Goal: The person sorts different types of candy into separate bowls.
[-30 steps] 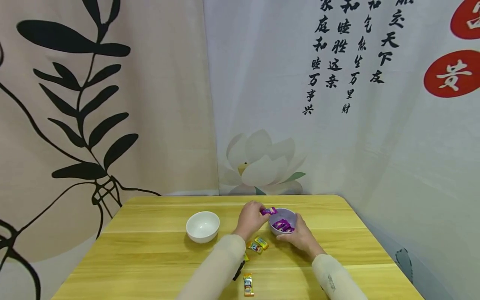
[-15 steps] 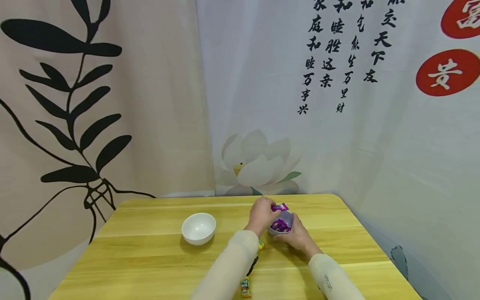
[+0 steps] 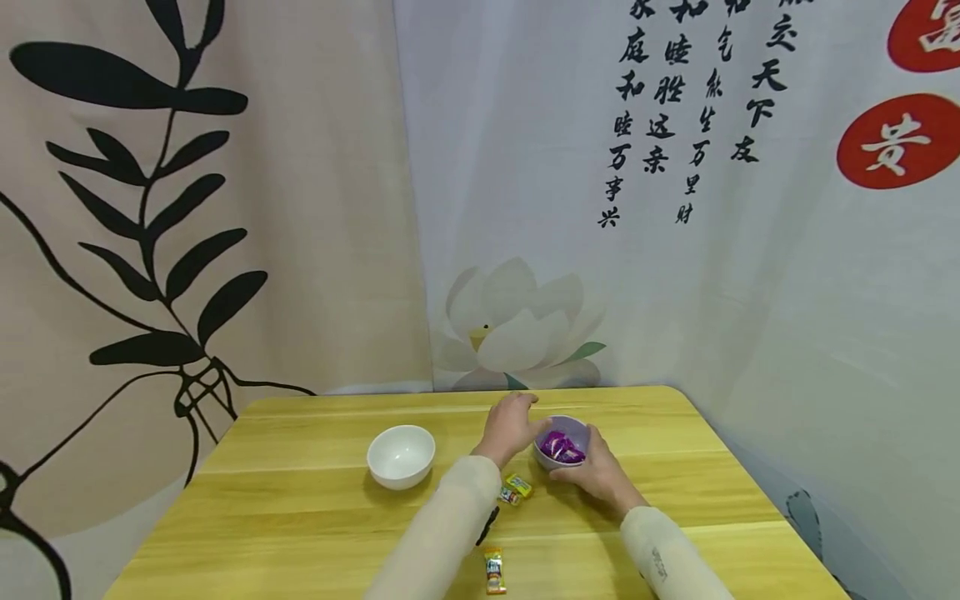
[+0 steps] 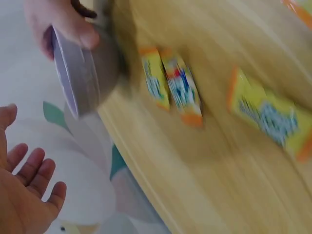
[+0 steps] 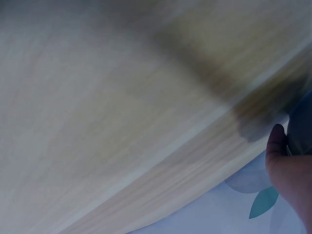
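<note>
My right hand [image 3: 600, 477] grips the side of a purple bowl [image 3: 572, 427] that stands toward the back of the table. Inside the bowl lie several purple-wrapped candies [image 3: 561, 447]. My left hand [image 3: 510, 428] is just left of the bowl's rim. In the left wrist view, the left hand [image 4: 29, 195] shows spread, relaxed fingers with nothing in them. That same view has the right hand [image 4: 66, 22] with its thumb over the rim of the bowl [image 4: 85, 73]. In the right wrist view only part of the right hand [image 5: 290, 178] appears, against the dark bowl [image 5: 301, 126].
A white bowl [image 3: 401, 457] stands on the table [image 3: 300, 517] to the left. Yellow-wrapped candies [image 3: 517, 486] lie in front of the purple bowl, partly behind the left sleeve. Another yellow candy [image 3: 495, 572] is nearer the front. A printed curtain [image 3: 337, 208] hangs behind the table.
My left hand held a purple candy over the purple bowl, then let it go into the bowl and drew back slightly left. The right hand stays on the bowl.
</note>
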Motion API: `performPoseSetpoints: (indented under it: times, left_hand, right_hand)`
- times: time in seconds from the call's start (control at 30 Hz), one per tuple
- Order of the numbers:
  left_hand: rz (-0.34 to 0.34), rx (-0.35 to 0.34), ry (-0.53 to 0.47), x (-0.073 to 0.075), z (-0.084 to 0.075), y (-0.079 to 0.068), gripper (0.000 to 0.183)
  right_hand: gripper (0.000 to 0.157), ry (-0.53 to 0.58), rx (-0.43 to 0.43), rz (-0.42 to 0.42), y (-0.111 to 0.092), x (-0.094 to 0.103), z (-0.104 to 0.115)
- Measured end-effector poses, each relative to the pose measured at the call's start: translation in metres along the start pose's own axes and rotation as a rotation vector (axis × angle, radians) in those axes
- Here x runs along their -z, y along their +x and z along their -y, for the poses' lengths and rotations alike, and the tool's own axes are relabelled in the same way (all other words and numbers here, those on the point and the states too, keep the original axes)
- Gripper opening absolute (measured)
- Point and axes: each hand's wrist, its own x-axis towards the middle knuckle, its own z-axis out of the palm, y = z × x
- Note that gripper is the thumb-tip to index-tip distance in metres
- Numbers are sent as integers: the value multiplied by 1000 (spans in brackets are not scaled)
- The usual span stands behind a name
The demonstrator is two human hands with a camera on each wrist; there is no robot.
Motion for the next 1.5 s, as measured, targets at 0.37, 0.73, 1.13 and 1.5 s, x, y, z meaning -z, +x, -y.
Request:
performPoseSetpoints:
  times: [0.37, 0.73, 1.13, 1.5]
  left_hand:
    - [3, 44, -33, 41, 56, -8, 59]
    - [-5, 110, -62, 82, 113, -30, 67]
    - [69, 226, -39, 114, 189, -76, 97]
    - [117, 264, -98, 104, 211, -110, 120]
  right_hand:
    - [122, -26, -100, 53, -4, 5, 3]
    - [125, -28, -113, 70, -4, 2, 6]
    - [124, -24, -116, 80, -3, 1, 9]
    - [120, -25, -109, 76, -4, 3, 6]
